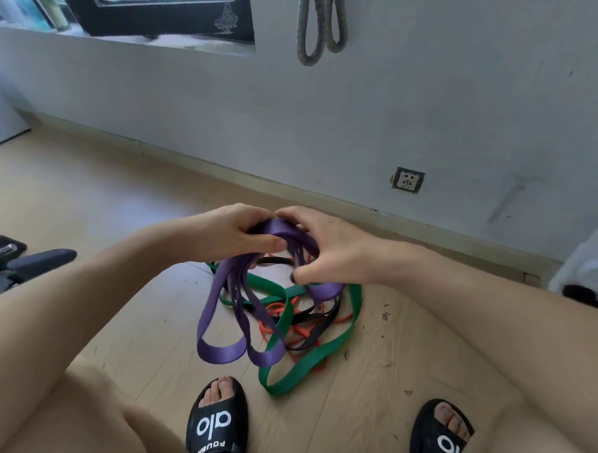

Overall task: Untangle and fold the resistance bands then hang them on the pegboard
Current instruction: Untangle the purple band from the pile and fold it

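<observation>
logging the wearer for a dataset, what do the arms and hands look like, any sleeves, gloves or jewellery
Both arms are bare, with no sleeves in view. The left hand and right hand wear no gloves, and no rings, watch or bracelets show. The right thumbnail looks dark, perhaps painted.

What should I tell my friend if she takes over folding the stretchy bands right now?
Left hand: gripping the gathered top of the purple band.
Right hand: pinching the same bundle from the other side.
Purple band: lifted off the floor, loops hanging down, folding under way.
Green band, black band and orange band: tangled together on the floor below the hands.
Done: purple looks mostly free of the pile.
Left: finish folding purple, untangle and fold the other three, hang all. No pegboard in view.
</observation>
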`<act>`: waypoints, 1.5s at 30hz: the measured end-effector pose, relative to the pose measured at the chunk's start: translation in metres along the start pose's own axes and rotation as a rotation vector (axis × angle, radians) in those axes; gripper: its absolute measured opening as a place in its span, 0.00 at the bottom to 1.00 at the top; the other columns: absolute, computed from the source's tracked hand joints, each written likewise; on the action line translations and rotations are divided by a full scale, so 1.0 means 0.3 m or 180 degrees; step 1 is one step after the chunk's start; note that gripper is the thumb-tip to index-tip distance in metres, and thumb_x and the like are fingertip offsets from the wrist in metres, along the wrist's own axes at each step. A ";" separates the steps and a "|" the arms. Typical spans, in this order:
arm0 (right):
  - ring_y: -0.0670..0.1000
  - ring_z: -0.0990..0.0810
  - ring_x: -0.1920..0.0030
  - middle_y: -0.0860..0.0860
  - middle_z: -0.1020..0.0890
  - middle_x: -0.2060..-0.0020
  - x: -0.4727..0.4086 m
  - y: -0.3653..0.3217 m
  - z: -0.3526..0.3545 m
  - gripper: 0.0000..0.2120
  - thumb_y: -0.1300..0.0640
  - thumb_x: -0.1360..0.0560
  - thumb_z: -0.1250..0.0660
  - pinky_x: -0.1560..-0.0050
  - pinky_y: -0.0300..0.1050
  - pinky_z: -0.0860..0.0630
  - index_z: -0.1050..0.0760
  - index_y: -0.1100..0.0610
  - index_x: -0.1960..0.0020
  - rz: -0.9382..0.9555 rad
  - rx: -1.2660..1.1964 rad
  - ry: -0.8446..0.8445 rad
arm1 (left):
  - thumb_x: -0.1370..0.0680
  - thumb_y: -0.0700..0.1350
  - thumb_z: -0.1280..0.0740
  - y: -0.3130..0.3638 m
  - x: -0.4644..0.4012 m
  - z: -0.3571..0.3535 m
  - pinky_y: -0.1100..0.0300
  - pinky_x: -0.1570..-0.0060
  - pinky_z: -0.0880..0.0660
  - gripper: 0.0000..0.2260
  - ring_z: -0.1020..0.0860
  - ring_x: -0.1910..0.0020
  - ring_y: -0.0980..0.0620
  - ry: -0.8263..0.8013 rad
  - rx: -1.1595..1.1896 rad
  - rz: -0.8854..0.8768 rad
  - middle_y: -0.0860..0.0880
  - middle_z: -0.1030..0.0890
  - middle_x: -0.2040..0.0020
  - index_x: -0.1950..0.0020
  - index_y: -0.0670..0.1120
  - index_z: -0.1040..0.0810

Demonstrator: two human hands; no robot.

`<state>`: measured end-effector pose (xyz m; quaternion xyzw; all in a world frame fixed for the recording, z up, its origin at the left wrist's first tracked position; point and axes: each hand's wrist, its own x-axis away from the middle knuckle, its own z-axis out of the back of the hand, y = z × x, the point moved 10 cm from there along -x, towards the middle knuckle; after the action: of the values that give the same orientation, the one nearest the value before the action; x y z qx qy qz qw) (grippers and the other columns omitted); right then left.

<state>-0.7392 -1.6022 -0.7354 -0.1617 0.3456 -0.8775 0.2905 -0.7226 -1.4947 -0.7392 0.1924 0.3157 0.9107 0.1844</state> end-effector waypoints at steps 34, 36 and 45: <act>0.50 0.21 0.63 0.47 0.19 0.62 -0.509 -0.191 -0.405 0.03 0.54 0.18 0.37 0.59 0.52 0.24 0.26 0.47 0.48 0.0883 0.1719 -0.0862 | 0.17 0.52 0.38 -1.081 0.913 0.069 0.56 0.54 0.25 0.04 0.23 0.55 0.52 0.0357 -0.1426 0.1987 0.55 0.22 0.53 0.43 0.55 0.29; 0.49 0.22 0.64 0.47 0.20 0.62 -0.554 -0.188 -0.540 0.04 0.54 0.17 0.37 0.60 0.51 0.25 0.25 0.48 0.45 0.0924 0.1749 -0.1046 | 0.16 0.53 0.38 -1.191 1.021 0.011 0.54 0.53 0.24 0.03 0.22 0.55 0.53 0.0303 -0.1278 0.2235 0.55 0.21 0.53 0.45 0.56 0.28; 0.47 0.24 0.63 0.44 0.25 0.62 -0.701 -0.001 -0.959 0.03 0.55 0.17 0.38 0.66 0.40 0.34 0.30 0.47 0.48 0.0807 0.1802 -0.1712 | 0.18 0.57 0.36 -1.472 1.089 -0.284 0.51 0.59 0.24 0.09 0.21 0.64 0.51 0.0204 -0.0192 0.2767 0.52 0.20 0.63 0.53 0.55 0.33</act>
<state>-0.7150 -1.3239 -0.9565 -0.2552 0.0193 -0.8217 0.5093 -0.9481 -1.0647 -1.0100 0.2736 0.1843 0.9179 -0.2205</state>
